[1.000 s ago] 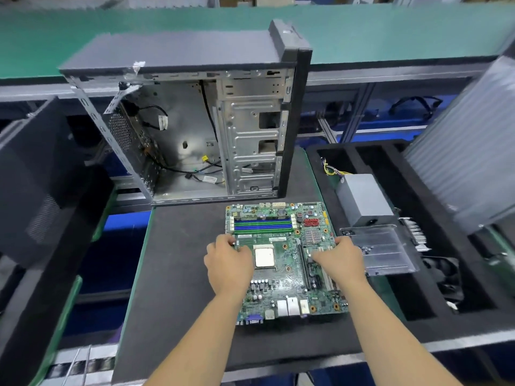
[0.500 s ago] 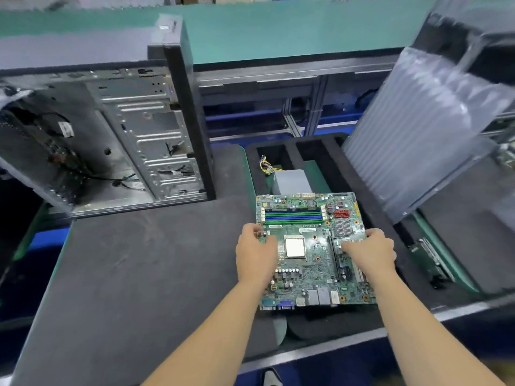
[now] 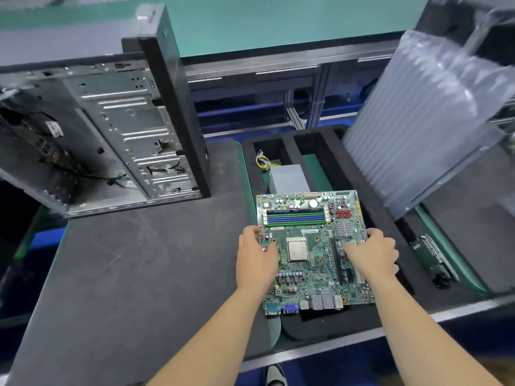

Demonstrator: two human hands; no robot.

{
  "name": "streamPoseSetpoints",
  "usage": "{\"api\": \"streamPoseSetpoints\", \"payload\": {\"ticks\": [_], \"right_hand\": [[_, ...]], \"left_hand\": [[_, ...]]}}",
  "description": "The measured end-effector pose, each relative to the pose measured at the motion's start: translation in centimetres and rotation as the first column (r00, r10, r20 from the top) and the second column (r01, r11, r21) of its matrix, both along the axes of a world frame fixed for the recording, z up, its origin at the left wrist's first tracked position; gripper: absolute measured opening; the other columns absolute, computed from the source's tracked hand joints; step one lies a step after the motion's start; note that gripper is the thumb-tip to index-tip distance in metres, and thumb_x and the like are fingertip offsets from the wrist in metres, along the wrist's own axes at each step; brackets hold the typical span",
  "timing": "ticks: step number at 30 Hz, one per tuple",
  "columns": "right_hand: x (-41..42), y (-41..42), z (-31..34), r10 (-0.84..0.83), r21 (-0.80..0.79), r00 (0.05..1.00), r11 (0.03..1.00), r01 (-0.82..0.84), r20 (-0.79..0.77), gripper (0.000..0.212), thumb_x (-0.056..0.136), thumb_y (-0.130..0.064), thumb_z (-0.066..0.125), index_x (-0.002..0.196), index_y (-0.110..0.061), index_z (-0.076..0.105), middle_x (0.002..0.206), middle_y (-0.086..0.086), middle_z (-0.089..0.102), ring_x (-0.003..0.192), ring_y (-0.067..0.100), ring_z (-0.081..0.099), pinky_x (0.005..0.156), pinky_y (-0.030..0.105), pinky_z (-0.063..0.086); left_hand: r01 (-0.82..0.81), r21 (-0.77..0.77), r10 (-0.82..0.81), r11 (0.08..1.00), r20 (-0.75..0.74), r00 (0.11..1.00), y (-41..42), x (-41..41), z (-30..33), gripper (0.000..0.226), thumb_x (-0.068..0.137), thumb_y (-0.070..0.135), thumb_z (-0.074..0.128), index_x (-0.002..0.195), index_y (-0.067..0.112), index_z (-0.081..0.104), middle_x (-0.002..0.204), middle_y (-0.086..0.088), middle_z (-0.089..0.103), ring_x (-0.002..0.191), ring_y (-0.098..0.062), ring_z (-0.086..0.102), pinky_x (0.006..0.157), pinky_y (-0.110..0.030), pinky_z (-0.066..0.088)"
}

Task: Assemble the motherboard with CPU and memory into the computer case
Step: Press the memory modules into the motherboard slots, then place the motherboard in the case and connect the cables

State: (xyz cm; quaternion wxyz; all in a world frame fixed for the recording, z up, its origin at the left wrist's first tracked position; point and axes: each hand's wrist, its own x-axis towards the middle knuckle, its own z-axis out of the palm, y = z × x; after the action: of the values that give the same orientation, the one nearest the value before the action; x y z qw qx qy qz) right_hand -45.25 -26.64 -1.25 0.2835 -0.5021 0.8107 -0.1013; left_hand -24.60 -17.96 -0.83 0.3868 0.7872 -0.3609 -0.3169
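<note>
Only the head view here. The motherboard (image 3: pixel 312 249) is being held by both hands: the left hand (image 3: pixel 257 257) is gripping its left edge with the fingers curled under and the thumb on top, and the right hand (image 3: pixel 372 253) is clamped on the right edge the same way, thumb laid over the expansion slots.

So what's changed: a second ago the board was being handled right in front of the open computer case (image 3: pixel 111 140), over the dark mat on the bench (image 3: pixel 139 274). Now it's being carried off to the right, so it's hovering above the black foam tray (image 3: pixel 289 146), and the case is being left well apart on the left. The grip itself isn't being changed at all.

The CPU (image 3: pixel 297 248) is seated in its socket, and the blue and green memory slots (image 3: pixel 294 216) are visible up top, though whether sticks are fitted can't be told. The grey power supply (image 3: pixel 288 179) is partly covered by the board's far edge.

Seems like the board isn't being mounted yet; it still has to come back to the case.
</note>
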Motion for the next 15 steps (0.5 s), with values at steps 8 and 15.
{"api": "streamPoseSetpoints", "payload": {"ticks": [8, 15], "right_hand": [[6.3, 0.8, 3.3, 0.127, -0.38, 0.991, 0.915, -0.136, -0.047, 0.059, 0.09, -0.033, 0.061, 0.145, -0.024, 0.045, 0.14, 0.008, 0.038, 0.129, 0.033, 0.032, 0.109, 0.053, 0.024], [23.2, 0.7, 7.9, 0.469, -0.506, 0.875, 0.787, -0.353, 0.12, 0.068, 0.092, -0.038, 0.066, 0.152, -0.019, 0.038, 0.145, 0.009, 0.046, 0.134, 0.03, 0.041, 0.11, 0.051, 0.033]], "left_hand": [[-0.078, -0.038, 0.078, 0.996, -0.003, 0.997, 0.4, 4.8, 1.1, 0.042, 0.094, 0.023, 0.053, 0.133, 0.028, 0.04, 0.131, 0.005, 0.046, 0.106, -0.019, 0.055, 0.09, -0.046, 0.051], [-0.21, -0.225, 0.232, 0.952, 0.08, 0.969, 0.8, 16.8, 6.7, 0.04, 0.091, 0.02, 0.053, 0.13, 0.028, 0.045, 0.125, 0.008, 0.05, 0.107, -0.021, 0.056, 0.092, -0.047, 0.05]]}}
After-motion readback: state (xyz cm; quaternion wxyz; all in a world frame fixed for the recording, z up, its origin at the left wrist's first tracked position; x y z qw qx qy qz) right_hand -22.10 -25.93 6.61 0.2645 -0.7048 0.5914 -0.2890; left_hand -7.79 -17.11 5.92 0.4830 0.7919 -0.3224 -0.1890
